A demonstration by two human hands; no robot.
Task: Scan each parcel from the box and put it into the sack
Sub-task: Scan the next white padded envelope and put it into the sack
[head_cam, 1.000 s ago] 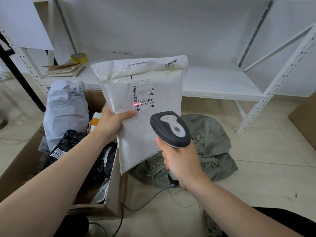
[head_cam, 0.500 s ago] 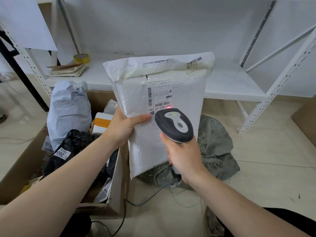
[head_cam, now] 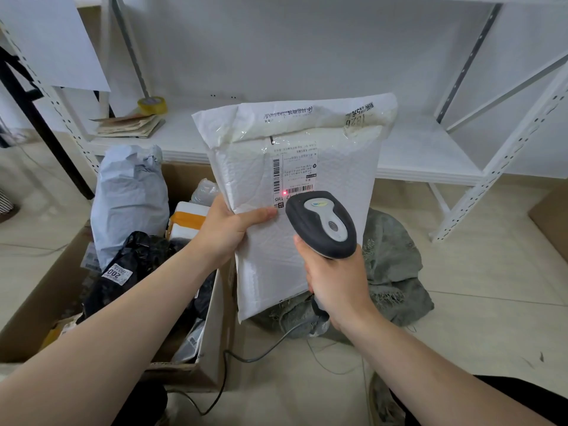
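My left hand grips the left edge of a white padded mailer parcel and holds it upright, label facing me. My right hand grips the handle of a grey corded barcode scanner just in front of the parcel. A red scan dot shows on the label's barcode. The open cardboard box at the lower left holds several parcels, among them a pale grey bag and a black bag. Behind the parcel, the grey-green sack lies crumpled on the floor.
A low white metal shelf runs behind, with a tape roll and a stack of papers on it. The scanner cable trails over the tiled floor. Another cardboard edge is at the right.
The held parcel has shifted right and slightly nearer across the frames. The scanner moved closer to the label, and the red dot now sits on the lower barcode.
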